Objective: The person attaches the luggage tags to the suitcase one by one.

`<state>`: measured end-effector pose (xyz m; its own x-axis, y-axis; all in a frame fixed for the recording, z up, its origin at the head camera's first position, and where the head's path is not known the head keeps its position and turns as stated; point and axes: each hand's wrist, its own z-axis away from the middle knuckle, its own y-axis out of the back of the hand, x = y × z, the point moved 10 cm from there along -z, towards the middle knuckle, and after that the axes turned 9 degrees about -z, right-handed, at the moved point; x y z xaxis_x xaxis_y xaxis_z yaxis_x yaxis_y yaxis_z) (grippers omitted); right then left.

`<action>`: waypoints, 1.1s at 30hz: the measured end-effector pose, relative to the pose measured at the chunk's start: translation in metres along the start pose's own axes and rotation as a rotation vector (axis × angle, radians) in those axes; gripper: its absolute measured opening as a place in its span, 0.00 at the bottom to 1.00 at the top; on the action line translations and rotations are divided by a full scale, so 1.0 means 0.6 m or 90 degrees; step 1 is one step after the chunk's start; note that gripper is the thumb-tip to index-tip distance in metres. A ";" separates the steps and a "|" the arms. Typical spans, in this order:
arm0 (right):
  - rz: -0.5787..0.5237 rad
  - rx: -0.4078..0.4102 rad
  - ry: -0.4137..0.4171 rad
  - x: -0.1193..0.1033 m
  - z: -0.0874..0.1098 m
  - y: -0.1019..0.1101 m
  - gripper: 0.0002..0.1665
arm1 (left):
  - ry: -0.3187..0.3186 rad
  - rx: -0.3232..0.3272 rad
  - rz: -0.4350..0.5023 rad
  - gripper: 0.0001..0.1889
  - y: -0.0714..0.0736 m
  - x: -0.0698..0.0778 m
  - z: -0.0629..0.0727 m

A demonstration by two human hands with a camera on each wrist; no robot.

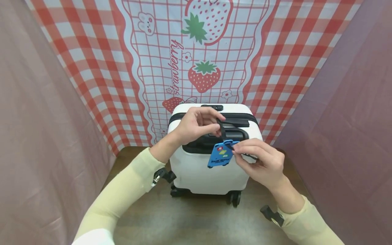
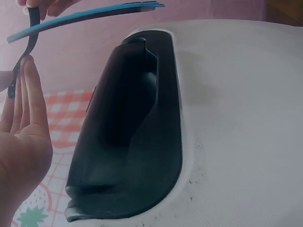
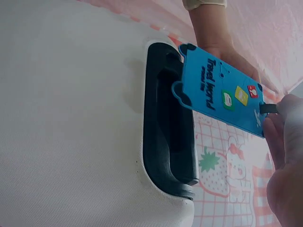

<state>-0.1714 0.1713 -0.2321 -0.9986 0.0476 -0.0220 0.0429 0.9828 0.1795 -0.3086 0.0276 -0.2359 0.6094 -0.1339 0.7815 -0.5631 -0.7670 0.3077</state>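
Note:
A blue luggage tag with "Travel World" lettering hangs in front of a white suitcase. Its black strap runs up to my left hand, which pinches one end between thumb and fingers. My right hand pinches the strap close beside the tag's top edge. In the left wrist view the tag appears nearly edge-on, above the suitcase's black handle. My left hand is partly behind the tag in the right wrist view.
The suitcase stands upright on a brown wooden table, on black wheels. Behind it hangs a red-and-white checked cloth with strawberries. Pinkish curtains enclose both sides. A second black handle sits on the suitcase's top.

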 end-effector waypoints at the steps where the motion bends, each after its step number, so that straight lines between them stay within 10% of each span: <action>1: 0.004 -0.003 0.004 -0.001 0.000 -0.002 0.18 | 0.003 0.003 -0.006 0.15 0.000 0.000 -0.001; 19: 0.097 0.019 0.005 0.014 0.004 -0.001 0.20 | 0.123 0.091 -0.177 0.18 0.017 0.000 -0.012; 33: 0.167 -0.022 -0.053 0.047 0.013 -0.017 0.19 | 0.119 0.015 -0.500 0.12 0.030 -0.008 -0.041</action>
<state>-0.1996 0.1639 -0.2421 -0.9477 0.3151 -0.0508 0.2968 0.9285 0.2230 -0.3356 0.0296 -0.2208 0.7173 0.5559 0.4200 0.0043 -0.6064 0.7952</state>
